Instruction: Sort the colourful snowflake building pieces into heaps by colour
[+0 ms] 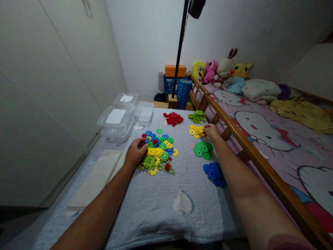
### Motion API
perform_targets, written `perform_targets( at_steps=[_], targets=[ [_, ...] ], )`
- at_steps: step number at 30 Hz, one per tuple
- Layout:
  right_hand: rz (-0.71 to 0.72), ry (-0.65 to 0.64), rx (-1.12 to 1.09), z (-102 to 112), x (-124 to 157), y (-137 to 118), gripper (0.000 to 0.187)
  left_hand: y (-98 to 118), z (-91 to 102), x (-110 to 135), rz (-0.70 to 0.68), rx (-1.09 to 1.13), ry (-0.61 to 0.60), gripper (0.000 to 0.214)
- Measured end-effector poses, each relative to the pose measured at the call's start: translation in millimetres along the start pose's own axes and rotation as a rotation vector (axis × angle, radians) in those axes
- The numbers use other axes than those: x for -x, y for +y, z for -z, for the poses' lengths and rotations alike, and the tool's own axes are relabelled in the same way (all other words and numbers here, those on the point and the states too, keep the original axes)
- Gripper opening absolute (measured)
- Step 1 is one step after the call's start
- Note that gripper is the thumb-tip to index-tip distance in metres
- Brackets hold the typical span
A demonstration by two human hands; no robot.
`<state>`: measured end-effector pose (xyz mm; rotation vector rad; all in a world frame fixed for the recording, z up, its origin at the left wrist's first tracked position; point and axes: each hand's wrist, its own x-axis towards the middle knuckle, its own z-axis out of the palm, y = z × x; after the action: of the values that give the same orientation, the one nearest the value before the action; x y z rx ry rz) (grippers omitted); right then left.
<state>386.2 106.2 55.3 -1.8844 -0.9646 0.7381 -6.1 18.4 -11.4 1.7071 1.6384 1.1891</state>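
My left hand point(135, 151) rests at the left edge of a mixed heap of plastic connector pieces point(164, 146) in red, blue, green and yellow. Its thumb and index finger are apart, with no piece plainly held between them. Over on the right, my right hand point(211, 132) has its fingers pinched at the edge of a pile of yellow snowflake-shaped discs point(196, 131); the fingertips partly hide the piece they grip. Around that pile lie red square pieces point(173, 118), light green pieces point(197, 117), green discs point(203, 150) and blue discs point(214, 174).
Clear plastic boxes point(117, 119) with lids stand at the back left of the cloth-covered table point(156, 208). Folded beige cloth point(97, 177) lies at the left. A wooden bed rail point(234, 135) borders the right side. A black pole point(179, 48) rises behind.
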Motion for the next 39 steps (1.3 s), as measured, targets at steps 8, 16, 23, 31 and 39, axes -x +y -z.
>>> perform_targets(
  at_steps=[8, 16, 23, 31, 39],
  targets=[
    [-0.1, 0.03, -0.044, -19.0, -14.0, 3.9, 0.02, 2.9, 1.6, -0.5, -0.011, -0.008, -0.001, 0.036],
    [0.061, 0.092, -0.068, -13.1, -4.8, 7.1, 0.018, 6.3, 3.2, -0.2, -0.023, -0.007, -0.008, 0.033],
    [0.386, -0.329, 0.029, -40.1, 75.9, 2.2, 0.013, 5.5, 2.3, -0.2, 0.0, 0.022, -0.003, 0.034],
    [0.683, -0.421, 0.483, -74.0, 150.4, 29.5, 0.021, 6.6, 3.3, 0.3, -0.015, 0.013, 0.002, 0.035],
    [0.618, -0.431, 0.468, -64.5, 142.7, 35.2, 0.012, 7.5, 3.1, 0.6, -0.01, 0.008, -0.011, 0.035]
  ],
)
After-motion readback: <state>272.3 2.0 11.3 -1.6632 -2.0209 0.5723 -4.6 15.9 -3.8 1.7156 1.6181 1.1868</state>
